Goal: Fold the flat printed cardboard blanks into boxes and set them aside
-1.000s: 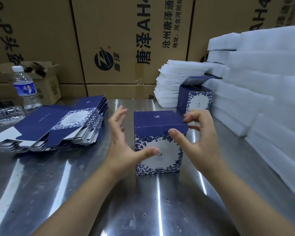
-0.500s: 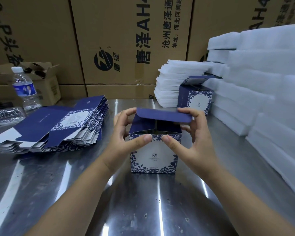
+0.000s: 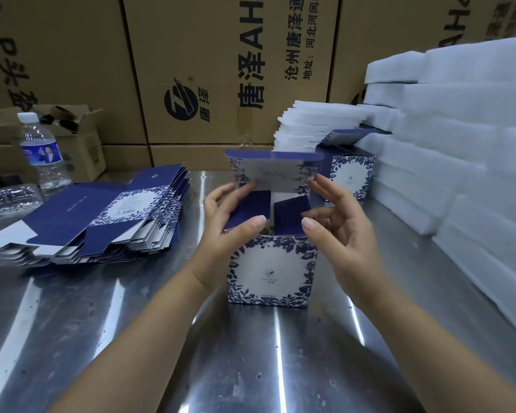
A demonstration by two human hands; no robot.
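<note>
Two hands at one half-folded printed box [image 3: 271, 269], lid flap [image 3: 273, 169] upright.
Box stands on steel table [image 3: 161, 338]. Left hand [image 3: 221, 222] pinches box's left side flap [image 3: 249, 210] between thumb and fingers; right hand [image 3: 340, 231] slack, fingers spread, thumb by box's right flap. Stack of flat blanks [image 3: 102, 222] left of box; finished box [image 3: 352, 174] behind its right corner, against white foam sheets [image 3: 459, 174].

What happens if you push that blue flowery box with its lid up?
The box probably slides easily, since the metal table looks smooth and shiny. It's thin folded cardboard, so likely light and easy to dent or tip.
</note>
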